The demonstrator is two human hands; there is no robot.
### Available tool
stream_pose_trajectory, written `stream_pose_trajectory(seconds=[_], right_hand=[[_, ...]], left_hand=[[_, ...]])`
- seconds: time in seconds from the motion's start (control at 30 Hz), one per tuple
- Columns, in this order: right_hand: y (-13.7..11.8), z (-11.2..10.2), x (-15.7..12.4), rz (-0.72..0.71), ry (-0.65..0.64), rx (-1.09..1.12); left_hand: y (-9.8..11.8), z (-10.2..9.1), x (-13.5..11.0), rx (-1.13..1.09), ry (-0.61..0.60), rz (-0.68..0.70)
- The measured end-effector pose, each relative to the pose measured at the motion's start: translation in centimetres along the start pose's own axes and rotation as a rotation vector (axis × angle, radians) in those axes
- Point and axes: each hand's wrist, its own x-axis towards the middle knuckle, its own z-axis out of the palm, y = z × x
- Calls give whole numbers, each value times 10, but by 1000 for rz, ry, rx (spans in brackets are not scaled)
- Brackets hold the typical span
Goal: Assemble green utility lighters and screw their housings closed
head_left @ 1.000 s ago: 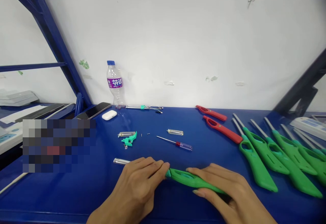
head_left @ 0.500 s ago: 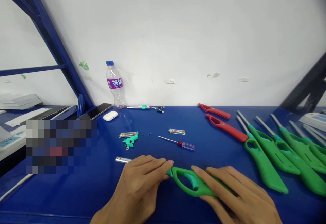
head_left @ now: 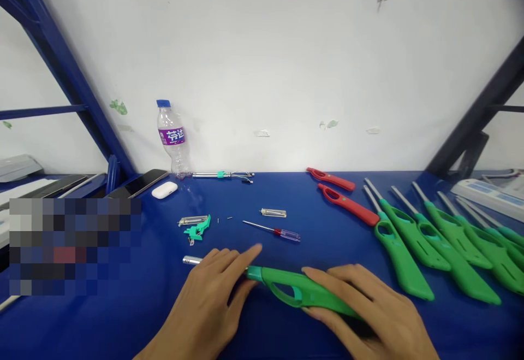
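A green long-necked gas lighter (head_left: 286,278) lies sideways between my two hands, just above the blue table. My left hand (head_left: 208,297) is closed round its metal barrel, whose tip pokes out to the left; the index finger is raised a little off it. The teal collar shows just right of those fingers. My right hand (head_left: 368,308) grips the green handle from the right, thumb below and fingers on top, hiding the handle's end. Beyond the hands lie a screwdriver (head_left: 289,234) with a clear handle, a teal plastic part (head_left: 198,230) and a clear fuel tank (head_left: 273,213).
Several green gas lighters (head_left: 405,259) lie at the right, near two red handle shells (head_left: 352,207). Along the wall are a metal rod with wires (head_left: 208,175) and a plastic bottle (head_left: 172,137). A white case (head_left: 164,189) and a phone (head_left: 143,181) sit at left.
The lighter has rolled in my hands, so its trigger opening looks narrower. My left fingers have slid back along the barrel, baring the teal collar. The view has swung right.
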Motion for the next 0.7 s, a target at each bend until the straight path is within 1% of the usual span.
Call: stream_pose_trajectory(seconds=[0.13,0.27,0.33,0.37,0.43,0.53,0.6,0.7], right_hand=[[2,-5,2,80,20,135],[4,-9,6,197,75,172],[6,-9,6,208,69,178],[7,-10,6,208,47,178],[8,-10,5,211,-16,178],[6,-10,5,212,-107,185],[6,-10,3,205,-117,165],[10,-10,-4,209,-114,112]], left_hand=[[2,-4,-4,-11,-155,61],[5,-9,0,-18,-220,101],[6,-10,2,-24,-266,87],[7,-11,3,-24,-280,83],[8,-13,3,-11,-269,86],[8,-14,2,21,-178,134],[8,-14,2,32,-165,152],[8,-13,1,29,-197,149]])
